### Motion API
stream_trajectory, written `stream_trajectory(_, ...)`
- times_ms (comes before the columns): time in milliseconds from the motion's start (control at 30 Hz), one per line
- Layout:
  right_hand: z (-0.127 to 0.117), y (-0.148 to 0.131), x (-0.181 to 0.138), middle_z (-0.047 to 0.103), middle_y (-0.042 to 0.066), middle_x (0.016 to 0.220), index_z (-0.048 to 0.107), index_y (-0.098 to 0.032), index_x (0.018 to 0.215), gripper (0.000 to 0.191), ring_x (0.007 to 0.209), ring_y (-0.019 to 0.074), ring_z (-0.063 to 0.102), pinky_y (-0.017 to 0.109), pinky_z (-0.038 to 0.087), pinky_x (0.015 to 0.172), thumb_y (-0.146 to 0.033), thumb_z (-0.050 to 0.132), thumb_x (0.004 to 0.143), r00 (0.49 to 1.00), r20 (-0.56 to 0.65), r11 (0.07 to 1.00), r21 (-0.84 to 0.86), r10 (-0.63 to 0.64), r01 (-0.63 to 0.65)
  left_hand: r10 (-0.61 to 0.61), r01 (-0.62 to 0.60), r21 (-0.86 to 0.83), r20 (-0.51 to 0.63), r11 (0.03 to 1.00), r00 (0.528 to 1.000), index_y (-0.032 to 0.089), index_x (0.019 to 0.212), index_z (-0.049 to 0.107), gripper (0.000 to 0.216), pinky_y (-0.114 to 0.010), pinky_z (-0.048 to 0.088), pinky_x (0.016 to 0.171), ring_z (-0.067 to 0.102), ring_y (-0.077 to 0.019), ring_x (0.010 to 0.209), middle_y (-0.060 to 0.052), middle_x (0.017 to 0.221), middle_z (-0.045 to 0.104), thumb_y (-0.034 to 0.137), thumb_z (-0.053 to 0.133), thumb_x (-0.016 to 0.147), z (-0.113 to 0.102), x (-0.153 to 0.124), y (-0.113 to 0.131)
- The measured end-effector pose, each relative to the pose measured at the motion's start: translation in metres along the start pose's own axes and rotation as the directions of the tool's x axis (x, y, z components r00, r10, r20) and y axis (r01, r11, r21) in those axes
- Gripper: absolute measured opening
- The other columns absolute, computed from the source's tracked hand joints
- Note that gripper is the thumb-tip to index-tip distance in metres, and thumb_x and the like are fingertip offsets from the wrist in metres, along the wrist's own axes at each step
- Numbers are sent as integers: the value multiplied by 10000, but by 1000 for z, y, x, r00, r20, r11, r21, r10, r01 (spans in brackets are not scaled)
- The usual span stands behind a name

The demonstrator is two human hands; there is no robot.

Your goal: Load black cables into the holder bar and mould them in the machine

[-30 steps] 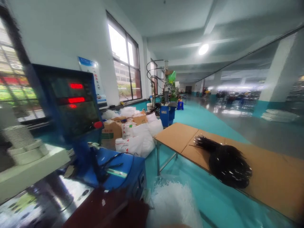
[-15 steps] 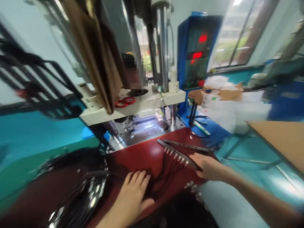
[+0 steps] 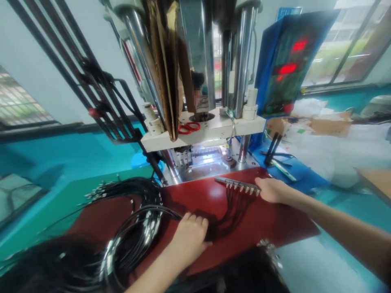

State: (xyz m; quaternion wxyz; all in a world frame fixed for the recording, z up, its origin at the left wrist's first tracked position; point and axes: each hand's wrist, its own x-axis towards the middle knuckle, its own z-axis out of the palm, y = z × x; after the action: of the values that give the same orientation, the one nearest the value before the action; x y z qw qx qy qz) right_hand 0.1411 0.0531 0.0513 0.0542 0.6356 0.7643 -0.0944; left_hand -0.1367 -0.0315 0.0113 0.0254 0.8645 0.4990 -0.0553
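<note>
On a dark red work surface point(image 3: 262, 221) lies a metal fixture bar point(image 3: 236, 184) with several connector plugs hanging off black cables point(image 3: 232, 209). My right hand point(image 3: 271, 190) grips the bar's right end. My left hand point(image 3: 190, 238) rests palm-down on the gathered cables near the front of the surface. A large coil of black cables with silver plugs point(image 3: 134, 228) lies to the left of that hand.
Behind the surface stands a vertical press with chrome columns point(image 3: 241, 57) and a lit mould bed point(image 3: 204, 158). Red scissors point(image 3: 188, 127) lie on its white platen. A blue control box point(image 3: 285, 65) with red digits is at right, white bags point(image 3: 332, 150) beyond it.
My view swung from the factory aisle to the press. Since half a second ago, my right hand has pushed the fixture bar farther toward the mould, and my left hand has stayed on the cables.
</note>
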Motion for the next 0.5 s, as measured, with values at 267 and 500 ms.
stream_trajectory(267,-8,-6,68,644,55,825,553,-184,781,165,783,204,582,262,362,611,-115,421,710,984,-172,993,100,-44,62,49,-49,-7,12,999,999,158,832,552,204,-370,467,622,618,-258,709,-84,768,652,346,493,779,-15,27,-4)
stream_trajectory(500,-36,-26,163,594,42,932,562,-148,948,169,824,160,561,317,456,714,-256,479,849,956,-283,983,141,-71,114,-121,122,6,-78,992,990,152,866,579,313,-390,473,640,629,-278,734,-118,790,661,371,359,830,-44,79,-40)
